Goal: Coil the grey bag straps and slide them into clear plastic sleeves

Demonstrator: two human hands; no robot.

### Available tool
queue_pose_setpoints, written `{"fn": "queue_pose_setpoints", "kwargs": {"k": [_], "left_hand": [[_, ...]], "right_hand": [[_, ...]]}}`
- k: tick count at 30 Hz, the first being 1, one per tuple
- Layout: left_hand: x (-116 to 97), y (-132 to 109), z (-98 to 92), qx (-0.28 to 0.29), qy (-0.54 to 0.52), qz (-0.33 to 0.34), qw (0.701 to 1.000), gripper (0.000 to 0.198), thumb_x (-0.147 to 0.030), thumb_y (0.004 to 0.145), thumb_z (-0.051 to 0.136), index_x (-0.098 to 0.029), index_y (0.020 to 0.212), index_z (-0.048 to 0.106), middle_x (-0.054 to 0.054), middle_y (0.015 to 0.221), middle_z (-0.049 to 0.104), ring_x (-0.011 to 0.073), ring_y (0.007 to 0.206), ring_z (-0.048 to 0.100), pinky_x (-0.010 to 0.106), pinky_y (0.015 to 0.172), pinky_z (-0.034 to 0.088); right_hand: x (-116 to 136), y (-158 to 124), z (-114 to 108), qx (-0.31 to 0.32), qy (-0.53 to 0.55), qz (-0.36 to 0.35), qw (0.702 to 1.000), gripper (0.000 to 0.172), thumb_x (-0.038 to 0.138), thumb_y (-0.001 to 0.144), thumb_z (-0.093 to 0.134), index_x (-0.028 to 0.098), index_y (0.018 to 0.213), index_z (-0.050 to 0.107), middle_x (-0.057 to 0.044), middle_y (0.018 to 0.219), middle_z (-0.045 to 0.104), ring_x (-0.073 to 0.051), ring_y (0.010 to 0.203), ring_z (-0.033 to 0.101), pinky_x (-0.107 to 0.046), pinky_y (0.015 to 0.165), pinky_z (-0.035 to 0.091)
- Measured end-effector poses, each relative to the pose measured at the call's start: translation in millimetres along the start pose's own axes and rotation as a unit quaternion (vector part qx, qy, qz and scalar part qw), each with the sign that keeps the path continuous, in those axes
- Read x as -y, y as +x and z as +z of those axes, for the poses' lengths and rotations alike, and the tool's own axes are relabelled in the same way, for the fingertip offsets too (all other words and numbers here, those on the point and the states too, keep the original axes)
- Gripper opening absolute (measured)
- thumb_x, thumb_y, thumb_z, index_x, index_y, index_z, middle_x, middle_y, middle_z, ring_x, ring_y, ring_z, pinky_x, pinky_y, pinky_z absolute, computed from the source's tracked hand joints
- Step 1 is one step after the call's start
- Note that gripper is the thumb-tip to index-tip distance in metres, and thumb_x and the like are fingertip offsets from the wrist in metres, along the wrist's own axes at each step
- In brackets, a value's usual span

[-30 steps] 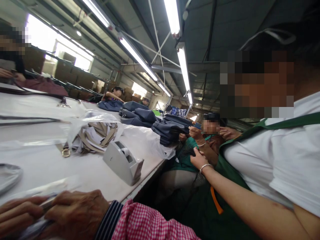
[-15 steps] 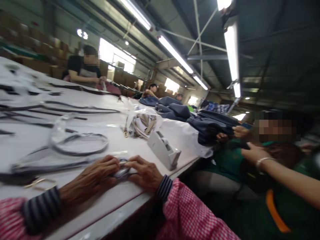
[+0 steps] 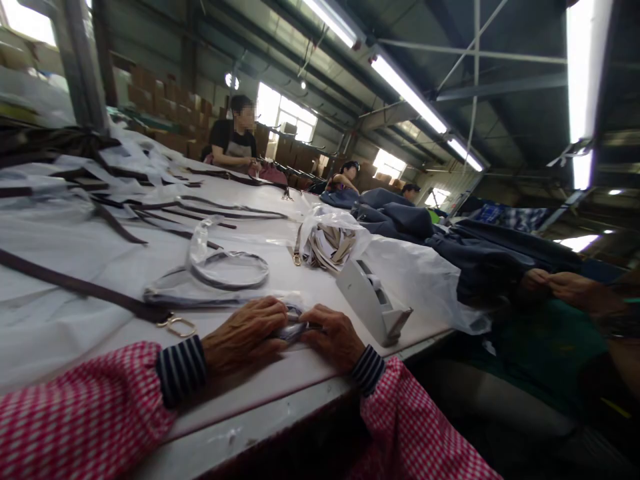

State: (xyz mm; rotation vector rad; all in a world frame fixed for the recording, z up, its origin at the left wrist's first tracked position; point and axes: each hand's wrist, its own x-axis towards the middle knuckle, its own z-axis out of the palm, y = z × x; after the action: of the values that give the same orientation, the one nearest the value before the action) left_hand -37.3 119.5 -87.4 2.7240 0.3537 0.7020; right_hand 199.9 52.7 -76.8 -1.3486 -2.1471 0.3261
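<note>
My left hand (image 3: 247,337) and my right hand (image 3: 333,337) meet at the table's front edge, closed on a plastic-wrapped strap (image 3: 294,325). It looks bunched and dark grey inside clear film. Fingers cover much of it. Just behind lies a coiled strap (image 3: 230,272) in clear plastic; whether it joins the piece in my hands I cannot tell. A dark brown strap (image 3: 90,287) ends in a gold metal buckle (image 3: 181,327) beside my left wrist. To the right of my right hand stands a grey tape dispenser (image 3: 373,300).
A clear bag of beige straps (image 3: 327,243) sits behind the dispenser. More dark straps (image 3: 220,210) lie across the white table (image 3: 240,393). Dark blue fabric (image 3: 480,260) covers the right side. A co-worker's hands (image 3: 570,287) are at the right; several people are at the table.
The view has swung left, so the table things appear farther right. Both hands stay together on the plastic-wrapped strap, with only slight finger movement.
</note>
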Motion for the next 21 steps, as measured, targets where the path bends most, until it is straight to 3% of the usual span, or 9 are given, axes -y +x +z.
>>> {"fn": "queue_pose_setpoints", "kwargs": {"k": [4,9,13,17,21], "left_hand": [[-3.2,2.1,15.0,-0.026,0.113,-0.028,0.993,0.022,-0.040,0.098,0.063,-0.018,0.099,0.060,0.007,0.106,0.063,0.0267,0.102,0.053,0.043,0.094,0.039],[-5.2,2.7,26.6,-0.049,0.239,0.006,0.970,0.009,-0.025,0.098,0.062,-0.017,0.101,0.060,0.007,0.102,0.064,0.0282,0.103,0.053,0.047,0.097,0.039],[-8.1,2.1,26.4,-0.069,0.240,0.005,0.968,0.008,-0.023,0.098,0.062,-0.016,0.101,0.061,0.007,0.101,0.065,0.0274,0.100,0.053,0.048,0.098,0.039],[-18.8,-4.5,5.4,-0.068,0.113,-0.069,0.989,0.016,-0.028,0.100,0.054,-0.018,0.088,0.058,0.006,0.094,0.064,0.0254,0.091,0.054,0.040,0.082,0.042],[-29.3,-18.6,-38.6,-0.125,-0.035,-0.159,0.979,0.034,-0.041,0.101,0.045,-0.020,0.076,0.054,0.003,0.085,0.060,0.0232,0.087,0.053,0.036,0.079,0.041]], "right_hand": [[5.3,-0.7,5.2,-0.014,-0.009,0.015,1.000,0.011,0.021,0.088,0.075,0.023,0.099,0.072,0.001,0.089,0.065,-0.016,0.083,0.062,-0.025,0.076,0.044],[8.6,-2.6,7.3,-0.024,0.004,0.030,0.999,0.020,0.017,0.084,0.076,0.023,0.103,0.073,0.000,0.093,0.066,-0.016,0.086,0.061,-0.027,0.079,0.044],[-1.6,-1.2,-2.6,0.018,0.134,0.066,0.989,0.031,0.031,0.084,0.075,0.024,0.114,0.072,0.001,0.085,0.066,-0.015,0.078,0.060,-0.027,0.073,0.045],[-18.8,1.2,-10.5,-0.005,0.209,0.118,0.971,0.043,0.049,0.097,0.051,0.019,0.125,0.063,-0.003,0.082,0.069,-0.015,0.065,0.060,-0.027,0.061,0.047],[-28.4,7.6,-2.2,-0.047,0.157,0.141,0.976,0.033,0.043,0.097,0.048,0.017,0.104,0.067,0.000,0.071,0.062,-0.013,0.053,0.053,-0.025,0.051,0.044]]}}
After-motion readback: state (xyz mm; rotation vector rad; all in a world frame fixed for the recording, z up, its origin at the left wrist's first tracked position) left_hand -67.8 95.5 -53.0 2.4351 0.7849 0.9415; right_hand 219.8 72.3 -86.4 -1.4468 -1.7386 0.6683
